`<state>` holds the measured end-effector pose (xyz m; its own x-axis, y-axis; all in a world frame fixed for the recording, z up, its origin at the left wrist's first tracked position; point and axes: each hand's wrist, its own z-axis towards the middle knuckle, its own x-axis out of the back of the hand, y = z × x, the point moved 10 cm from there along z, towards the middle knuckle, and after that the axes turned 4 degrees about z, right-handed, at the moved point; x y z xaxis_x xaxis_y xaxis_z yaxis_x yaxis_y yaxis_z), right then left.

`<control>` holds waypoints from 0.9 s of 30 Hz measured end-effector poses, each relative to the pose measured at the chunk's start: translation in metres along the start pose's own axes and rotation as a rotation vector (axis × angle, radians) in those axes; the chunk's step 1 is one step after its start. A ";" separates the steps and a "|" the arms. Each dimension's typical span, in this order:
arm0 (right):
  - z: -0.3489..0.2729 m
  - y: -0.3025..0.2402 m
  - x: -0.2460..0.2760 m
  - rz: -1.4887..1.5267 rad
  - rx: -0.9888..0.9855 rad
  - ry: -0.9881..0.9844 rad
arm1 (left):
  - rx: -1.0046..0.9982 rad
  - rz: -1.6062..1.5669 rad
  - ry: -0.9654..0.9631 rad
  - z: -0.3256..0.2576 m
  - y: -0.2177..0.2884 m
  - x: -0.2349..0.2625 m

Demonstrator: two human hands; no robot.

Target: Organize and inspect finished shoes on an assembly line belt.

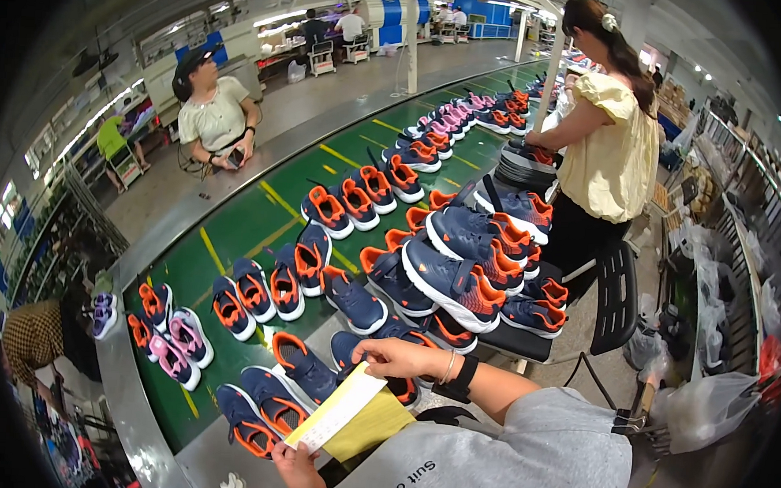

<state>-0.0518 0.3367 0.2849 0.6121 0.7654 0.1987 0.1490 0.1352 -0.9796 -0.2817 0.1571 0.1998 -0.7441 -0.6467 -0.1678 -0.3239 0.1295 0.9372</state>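
Both my hands hold a yellow-and-white sheet (346,411) in front of my body. Its white band carries small printed marks, and the yellow part hangs towards my grey shirt. The near left corner is pinched by my left hand (301,474). At the far right corner, my right hand (395,359) grips the edge with bent fingers; a bracelet and a black band circle that wrist. Just beyond the sheet lie navy shoes with orange linings, among them one shoe (306,368) next to the white band. A larger heap of navy shoes (450,278) rises beyond my right hand.
A green conveyor belt (224,226) with yellow marks carries rows of navy and pink shoes. Its metal rim (129,354) runs along the left. One person (603,140) works at the right, another (216,116) stands across the belt. A black chair (615,300) stands right.
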 end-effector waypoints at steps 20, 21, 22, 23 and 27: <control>-0.001 0.037 0.019 0.593 -0.123 0.094 | -0.108 0.101 -0.238 -0.024 0.060 -0.076; 0.002 0.039 0.016 0.582 -0.132 0.085 | -0.125 0.111 -0.235 -0.026 0.061 -0.073; 0.004 0.037 0.015 0.577 -0.135 0.070 | -0.142 0.122 -0.236 -0.027 0.062 -0.073; 0.005 0.032 0.014 0.558 -0.134 0.062 | -0.141 0.116 -0.224 -0.028 0.062 -0.069; 0.007 0.013 0.010 0.564 -0.093 0.022 | -0.116 0.109 -0.223 -0.032 0.061 -0.065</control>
<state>-0.0491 0.3506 0.2735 0.6325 0.6899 -0.3521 -0.1377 -0.3471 -0.9277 -0.2342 0.1827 0.2781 -0.8854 -0.4503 -0.1152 -0.1753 0.0940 0.9800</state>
